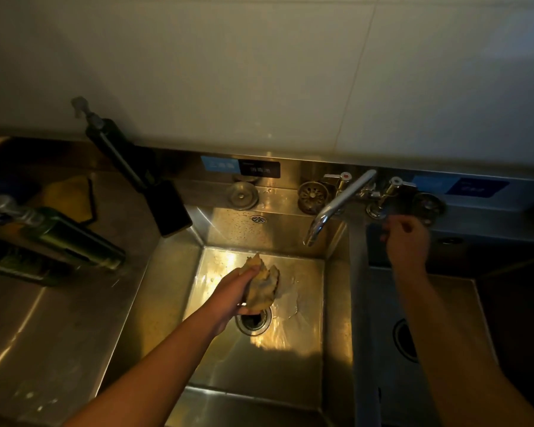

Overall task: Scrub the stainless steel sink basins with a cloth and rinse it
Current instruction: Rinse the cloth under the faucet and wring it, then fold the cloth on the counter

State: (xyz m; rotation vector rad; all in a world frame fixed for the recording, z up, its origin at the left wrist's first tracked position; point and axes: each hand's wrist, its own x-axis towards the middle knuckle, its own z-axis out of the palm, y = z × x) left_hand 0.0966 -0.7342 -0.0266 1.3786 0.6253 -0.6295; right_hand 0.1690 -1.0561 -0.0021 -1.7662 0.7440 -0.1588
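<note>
Rinse step, seemingly: cloth (261,285) gripped in left hand (233,292) over the drain (255,324) of left basin (259,368) (no flow from spout (336,208)); right hand (407,241) curled, empty, near tap handle (397,182). Next: open it.

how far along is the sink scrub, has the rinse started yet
Done: the left basin floor is wet by the drain, so some scrubbing looks done. In hand: the left hand grips the cloth over that drain; the right hand is up near the tap handles, no water visible at the spout. Left: likely the rinse, and the dark right basin, whose state I cannot tell.
</note>
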